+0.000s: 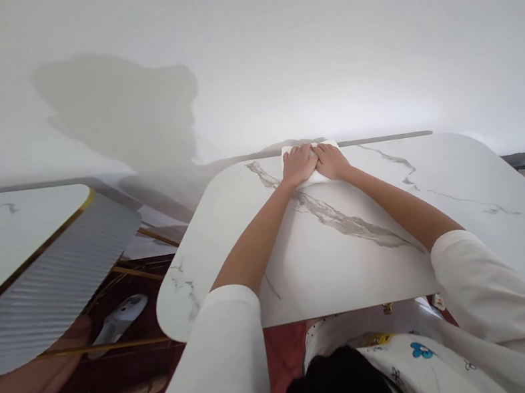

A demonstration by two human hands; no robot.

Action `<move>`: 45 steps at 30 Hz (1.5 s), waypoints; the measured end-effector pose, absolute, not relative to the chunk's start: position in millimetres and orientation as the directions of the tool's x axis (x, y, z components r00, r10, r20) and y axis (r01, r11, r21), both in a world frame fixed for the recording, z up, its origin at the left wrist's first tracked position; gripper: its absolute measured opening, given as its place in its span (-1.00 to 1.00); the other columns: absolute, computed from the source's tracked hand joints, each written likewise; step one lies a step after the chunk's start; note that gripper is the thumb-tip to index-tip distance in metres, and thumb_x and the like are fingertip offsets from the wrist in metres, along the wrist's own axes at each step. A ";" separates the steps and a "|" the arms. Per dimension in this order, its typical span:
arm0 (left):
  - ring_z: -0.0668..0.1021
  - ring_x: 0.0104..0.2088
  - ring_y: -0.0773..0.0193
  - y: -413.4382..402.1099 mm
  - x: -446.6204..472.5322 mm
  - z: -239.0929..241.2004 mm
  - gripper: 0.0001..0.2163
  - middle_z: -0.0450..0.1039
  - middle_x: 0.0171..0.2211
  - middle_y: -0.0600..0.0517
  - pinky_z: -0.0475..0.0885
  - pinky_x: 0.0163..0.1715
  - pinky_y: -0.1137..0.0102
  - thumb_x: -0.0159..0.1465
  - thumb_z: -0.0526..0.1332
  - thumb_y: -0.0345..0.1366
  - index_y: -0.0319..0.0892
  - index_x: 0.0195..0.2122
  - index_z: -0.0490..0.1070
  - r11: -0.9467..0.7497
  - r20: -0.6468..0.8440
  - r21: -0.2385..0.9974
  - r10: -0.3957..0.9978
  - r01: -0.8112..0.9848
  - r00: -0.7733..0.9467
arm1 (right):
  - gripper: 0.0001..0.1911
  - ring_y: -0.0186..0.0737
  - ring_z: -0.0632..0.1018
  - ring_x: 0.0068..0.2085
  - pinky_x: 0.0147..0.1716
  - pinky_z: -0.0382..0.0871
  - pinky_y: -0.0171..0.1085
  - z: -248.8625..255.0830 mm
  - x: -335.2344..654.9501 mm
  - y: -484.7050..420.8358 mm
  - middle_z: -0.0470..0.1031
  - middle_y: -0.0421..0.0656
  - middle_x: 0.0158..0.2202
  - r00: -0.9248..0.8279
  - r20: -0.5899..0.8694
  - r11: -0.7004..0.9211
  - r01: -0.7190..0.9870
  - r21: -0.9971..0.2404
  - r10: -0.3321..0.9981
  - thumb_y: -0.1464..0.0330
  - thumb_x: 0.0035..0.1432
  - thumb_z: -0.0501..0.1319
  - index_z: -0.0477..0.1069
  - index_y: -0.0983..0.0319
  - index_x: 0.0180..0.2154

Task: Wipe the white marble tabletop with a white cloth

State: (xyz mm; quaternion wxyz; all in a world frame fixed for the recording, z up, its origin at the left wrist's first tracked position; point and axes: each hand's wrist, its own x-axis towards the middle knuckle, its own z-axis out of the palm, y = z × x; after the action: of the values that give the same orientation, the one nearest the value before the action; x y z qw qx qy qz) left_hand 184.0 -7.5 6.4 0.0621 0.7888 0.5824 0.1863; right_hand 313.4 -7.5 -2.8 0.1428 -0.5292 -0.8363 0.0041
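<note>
White cloth [314, 180] is seen at the far edge of the desk [355, 261], just beside the white wall [317, 44]. On the wall, a grey shadow [124, 105] is cast to the left. The desk has a white marble top with grey veins and rounded corners. A second marble top [5, 235] with a gold rim and a ribbed side is placed well apart, at the left. The arms are stretched forward over the desk. The left hand [298, 164] and the right hand [332, 162] are laid side by side, touching each other, with the fingers bent narrow and closed on the cloth. A pale slipper [116, 320] is seen on the dark red floor.
</note>
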 end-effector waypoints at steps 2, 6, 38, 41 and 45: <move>0.29 0.20 0.02 -9.2 193.1 6.8 -0.60 0.35 0.18 -0.14 0.10 0.17 0.06 0.31 -0.07 -0.26 -0.20 0.14 0.26 -0.332 0.232 0.314 0.935 0.890 0.267 | -0.46 0.08 0.26 0.21 0.18 0.06 -0.04 -3.1 323.1 -7.6 0.26 0.19 0.23 -0.403 0.237 0.442 0.885 -0.145 0.884 0.43 0.25 -0.12 0.15 0.48 0.23; 0.30 0.19 0.03 -10.3 205.0 7.8 -0.61 0.36 0.17 -0.12 0.11 0.17 0.09 0.32 -0.07 -0.26 -0.20 0.13 0.26 -0.356 0.234 0.302 0.927 0.885 0.293 | -0.45 0.09 0.27 0.22 0.18 0.08 -0.03 -5.0 336.9 -6.4 0.27 0.19 0.22 -0.389 0.259 0.436 0.887 -0.154 0.884 0.44 0.24 -0.11 0.16 0.49 0.23; 0.16 0.31 0.06 -160.1 194.1 8.1 -0.50 0.14 0.32 -0.09 0.00 0.28 0.04 0.32 -0.09 -0.27 -0.25 0.29 0.13 -0.413 0.170 0.267 0.909 0.870 0.380 | -0.46 0.09 0.25 0.24 0.22 0.09 0.00 -5.2 334.4 -170.8 0.25 0.17 0.25 -0.344 0.291 0.406 0.894 -0.189 0.893 0.39 0.26 -0.06 0.20 0.47 0.22; 0.13 0.33 0.01 -196.0 190.3 10.7 -0.48 0.09 0.35 -0.11 0.02 0.28 -0.01 0.34 -0.10 -0.26 -0.27 0.31 0.10 -0.390 0.096 0.254 0.921 0.885 0.378 | -0.45 0.12 0.25 0.24 0.22 0.09 0.02 -4.5 331.3 -207.7 0.25 0.22 0.24 -0.352 0.297 0.417 0.889 -0.191 0.887 0.41 0.23 -0.02 0.22 0.52 0.21; 0.15 0.33 0.02 -237.2 183.1 10.0 -0.49 0.13 0.33 -0.10 0.02 0.29 0.02 0.33 -0.07 -0.26 -0.24 0.30 0.14 -0.382 0.102 0.226 0.924 0.896 0.369 | -0.45 0.10 0.23 0.26 0.23 0.10 0.06 -3.4 328.2 -248.8 0.24 0.19 0.26 -0.361 0.309 0.441 0.863 -0.247 0.880 0.41 0.22 -0.02 0.22 0.47 0.22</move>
State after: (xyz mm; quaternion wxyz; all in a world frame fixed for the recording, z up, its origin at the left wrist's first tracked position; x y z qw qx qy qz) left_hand 183.1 -237.2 10.0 0.0663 0.8246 0.5518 0.1059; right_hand 328.2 -248.8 -3.4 0.2009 -0.5282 -0.8247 0.0211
